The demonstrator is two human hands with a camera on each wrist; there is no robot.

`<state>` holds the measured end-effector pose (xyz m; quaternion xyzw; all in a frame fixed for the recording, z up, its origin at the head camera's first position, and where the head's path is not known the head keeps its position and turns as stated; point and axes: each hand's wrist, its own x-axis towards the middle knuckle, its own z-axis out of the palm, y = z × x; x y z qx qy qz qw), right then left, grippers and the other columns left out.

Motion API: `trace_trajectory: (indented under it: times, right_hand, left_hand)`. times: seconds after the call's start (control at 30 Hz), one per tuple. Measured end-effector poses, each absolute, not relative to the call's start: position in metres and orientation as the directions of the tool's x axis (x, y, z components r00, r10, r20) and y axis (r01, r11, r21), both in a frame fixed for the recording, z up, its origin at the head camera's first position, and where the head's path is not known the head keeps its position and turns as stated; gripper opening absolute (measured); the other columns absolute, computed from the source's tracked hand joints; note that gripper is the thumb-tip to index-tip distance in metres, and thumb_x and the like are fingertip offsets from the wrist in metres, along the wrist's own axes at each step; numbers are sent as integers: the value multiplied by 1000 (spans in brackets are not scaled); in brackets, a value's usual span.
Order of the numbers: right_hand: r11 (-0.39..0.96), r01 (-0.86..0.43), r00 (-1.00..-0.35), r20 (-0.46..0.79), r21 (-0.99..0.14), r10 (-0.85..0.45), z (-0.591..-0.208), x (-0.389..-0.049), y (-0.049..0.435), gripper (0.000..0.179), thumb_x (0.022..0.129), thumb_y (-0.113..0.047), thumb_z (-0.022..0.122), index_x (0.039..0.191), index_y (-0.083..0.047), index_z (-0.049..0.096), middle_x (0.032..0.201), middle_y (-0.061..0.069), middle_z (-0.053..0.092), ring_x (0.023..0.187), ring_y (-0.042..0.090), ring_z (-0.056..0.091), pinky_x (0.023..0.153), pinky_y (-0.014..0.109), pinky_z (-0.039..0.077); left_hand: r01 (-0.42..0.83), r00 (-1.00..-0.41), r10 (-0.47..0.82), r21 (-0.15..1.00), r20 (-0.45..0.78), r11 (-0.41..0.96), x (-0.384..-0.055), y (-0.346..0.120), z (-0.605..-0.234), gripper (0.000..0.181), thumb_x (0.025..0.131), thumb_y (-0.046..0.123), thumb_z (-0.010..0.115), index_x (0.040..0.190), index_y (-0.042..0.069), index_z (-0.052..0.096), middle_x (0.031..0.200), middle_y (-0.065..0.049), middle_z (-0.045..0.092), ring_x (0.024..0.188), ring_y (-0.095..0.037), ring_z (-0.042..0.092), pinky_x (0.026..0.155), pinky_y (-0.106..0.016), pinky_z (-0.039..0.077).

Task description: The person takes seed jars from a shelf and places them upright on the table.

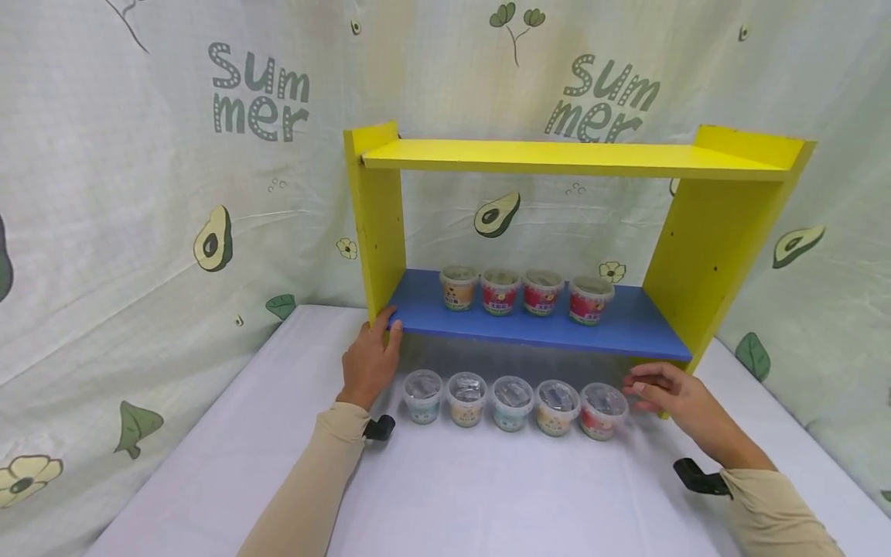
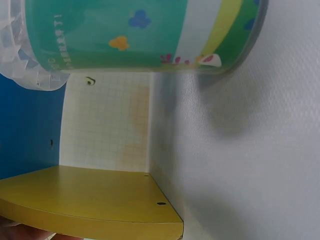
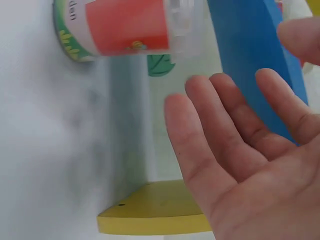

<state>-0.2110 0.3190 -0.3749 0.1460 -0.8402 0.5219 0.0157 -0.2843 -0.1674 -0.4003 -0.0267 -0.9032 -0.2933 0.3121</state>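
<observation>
Left hand [image 1: 371, 360] is hanging onto the yellow-and-blue shelf [image 1: 501, 328], left of centre; right hand [image 1: 671, 396], lower right, is empty, fingers loosely spread near a red tub [image 1: 602, 418].

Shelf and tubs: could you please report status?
Left hand gripping left panel. Right hand empty, beside rightmost lower tub, nothing between. Four tubs on shelf, five on table.

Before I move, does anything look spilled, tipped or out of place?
No spill or tipping shows: the five front cups on the table and the four on the blue shelf stand upright. One slight oddity: the shelf's rightmost red cup sits a little farther from its neighbour.
</observation>
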Motion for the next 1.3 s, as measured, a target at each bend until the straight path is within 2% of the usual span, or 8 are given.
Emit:
trace_trajectory:
  times: [0.2,0.33,0.43,0.7,0.93,1.17,1.23,1.3]
  right_hand:
    - [441,-306,-948,230,-844,-219,-366,-211,321,40,106,-25,53,128,8,50,124,21,61,102,13,68,81,34,57]
    - [414,-332,-938,252,-848,-238,-359,-212,321,37,106,-19,52,127,11,49,113,0,68,99,12,69,79,30,57]
    - [420,-329,-938,241,-846,-249,-352,-212,320,38,106,-19,52,128,12,48,109,-8,69,96,9,69,79,28,56]
    - [463,-388,-920,306,-797,-244,-328,-216,316,35,106,-21,53,126,7,51,111,-2,68,95,9,70,77,27,56]
    - [394,-417,-908,359,-819,-215,-313,-225,312,36,107,-23,51,127,7,51,115,10,66,98,14,71,80,24,55]
    - [158,-354,-933,336,-922,-127,-306,-238,309,33,105,-25,54,123,3,52,107,0,70,96,13,71,80,22,54]
    - [161,-328,-943,315,-931,-104,-305,-242,309,36,105,-29,53,124,1,50,105,-5,70,96,11,71,81,20,53]
    - [211,-293,-956,283,-932,-80,-305,-245,309,46,106,-35,51,131,3,46,105,-9,69,97,8,70,81,20,53]
  left_hand:
    - [235,-799,-132,505,587,830,-285,-168,-401,56,105,59,30,147,27,49,113,-19,62,78,-36,63,62,-51,51]
    - [236,-794,-134,503,593,831,-286,-168,-402,56,105,58,30,147,27,49,113,-19,62,77,-35,63,61,-51,51]
    - [232,-792,-137,501,595,833,-286,-168,-401,55,105,58,31,147,27,49,112,-19,62,76,-36,63,61,-51,51]
    - [248,-786,-120,487,606,837,-289,-167,-400,55,105,58,30,147,28,49,108,-19,62,73,-37,63,58,-51,50]
    - [231,-786,-139,495,602,838,-286,-168,-400,53,105,57,32,147,28,49,109,-19,62,77,-36,63,61,-52,51]
    - [236,-791,-139,505,596,830,-287,-168,-401,54,105,58,31,146,28,49,112,-19,62,80,-38,64,64,-54,51]
    - [232,-793,-141,508,592,830,-287,-168,-401,54,105,58,31,146,28,49,113,-19,62,80,-39,64,64,-54,51]
    - [226,-799,-141,509,585,830,-288,-168,-401,55,105,58,30,147,29,49,113,-19,62,81,-38,64,65,-54,51]
